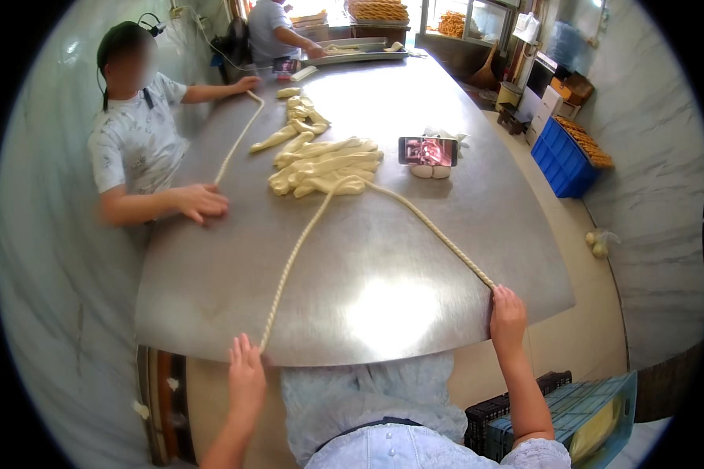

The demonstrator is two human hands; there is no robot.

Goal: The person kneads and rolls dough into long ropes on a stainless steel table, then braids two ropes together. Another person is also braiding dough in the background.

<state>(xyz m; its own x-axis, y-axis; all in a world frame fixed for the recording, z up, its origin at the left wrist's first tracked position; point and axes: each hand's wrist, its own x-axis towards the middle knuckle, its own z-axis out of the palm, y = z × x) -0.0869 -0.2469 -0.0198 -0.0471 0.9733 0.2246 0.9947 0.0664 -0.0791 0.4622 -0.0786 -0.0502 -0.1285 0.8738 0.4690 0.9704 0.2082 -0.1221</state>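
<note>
A long twisted rope of dough (pixel 296 252) lies in a wide bend on the metal table (pixel 211 293), its top reaching the near edge of a heap of pale dough strips (pixel 328 161). One end is at my left hand (pixel 247 375), by the table's near edge, with the fingers extended; whether they grip the dough is hidden. The other end meets the fingertips of my right hand (pixel 508 319), near the table's right side. Smaller dough pieces (pixel 299 117) lie behind the heap.
A co-worker (pixel 138 129) on the left handles another dough rope (pixel 240 138). A phone (pixel 427 151) stands right of the heap. Another person (pixel 270 32) works by metal trays (pixel 352 55) at the far end. Blue crate (pixel 563 158) and plastic crates (pixel 528 410) stand on the floor to the right.
</note>
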